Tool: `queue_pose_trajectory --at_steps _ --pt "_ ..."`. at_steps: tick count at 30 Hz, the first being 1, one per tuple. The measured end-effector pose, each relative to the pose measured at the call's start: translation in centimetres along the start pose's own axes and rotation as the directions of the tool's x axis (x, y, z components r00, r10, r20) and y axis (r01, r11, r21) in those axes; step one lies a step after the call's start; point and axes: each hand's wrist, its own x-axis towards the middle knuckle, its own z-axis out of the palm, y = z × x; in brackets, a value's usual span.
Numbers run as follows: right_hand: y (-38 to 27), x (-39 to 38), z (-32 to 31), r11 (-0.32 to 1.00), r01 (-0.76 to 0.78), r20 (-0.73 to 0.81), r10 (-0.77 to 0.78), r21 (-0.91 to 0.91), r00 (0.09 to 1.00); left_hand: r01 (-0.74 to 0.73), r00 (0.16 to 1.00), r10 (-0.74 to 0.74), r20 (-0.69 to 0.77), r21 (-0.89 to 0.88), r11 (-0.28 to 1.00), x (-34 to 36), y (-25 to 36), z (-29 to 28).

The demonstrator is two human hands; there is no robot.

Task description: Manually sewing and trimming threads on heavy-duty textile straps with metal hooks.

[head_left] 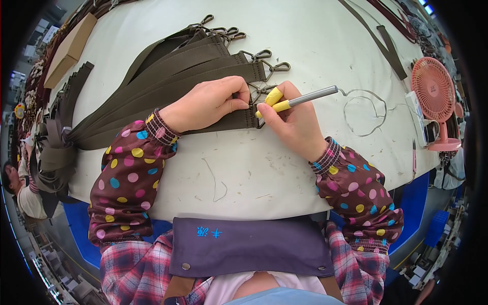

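Note:
Several dark olive straps (pixel 173 84) lie fanned on the table, their right ends fitted with metal snap hooks (pixel 281 66). My left hand (pixel 208 104) rests on the nearest strap (pixel 223 122), thumb and forefinger pinched at its stitched end. My right hand (pixel 297 124) grips a pen-like tool (pixel 319 93) with a silver barrel and a yellow-wrapped lower part. Its tip is down at that strap end, beside the metal ring. A yellow finger cover (pixel 274 95) sits on a finger of the right hand. What lies between my left fingertips is hidden.
The pale table (pixel 284 178) carries loose thread (pixel 216 185) and a wire-like loop (pixel 373 104). At the right edge stand a pink fan (pixel 433 91) and a white power strip (pixel 418 114). Far left are a cardboard box (pixel 71 48) and bundled straps (pixel 56 152). Another person (pixel 28 198) is beyond the left edge.

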Motion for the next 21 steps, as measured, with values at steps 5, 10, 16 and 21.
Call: queue_pose_trajectory --at_steps 5,10,16,21 --pt "0.19 0.41 -0.10 1.000 -0.018 -0.035 0.018 -0.017 0.999 0.023 0.999 -0.023 -0.031 0.006 1.000 0.01 0.06 0.02" --pt "0.38 0.53 -0.12 0.998 0.004 -0.039 -0.007 -0.056 0.999 0.067 0.997 -0.067 -0.033 0.014 0.998 0.16 0.07 0.14" --pt "0.47 0.54 -0.19 0.998 -0.002 -0.027 0.000 -0.061 1.000 0.054 0.998 -0.053 -0.032 0.008 0.999 0.21 0.04 0.22" --pt "0.65 0.57 -0.15 0.998 0.007 -0.026 -0.008 -0.063 1.000 0.057 0.998 -0.056 -0.034 0.022 0.998 0.22 0.13 0.20"
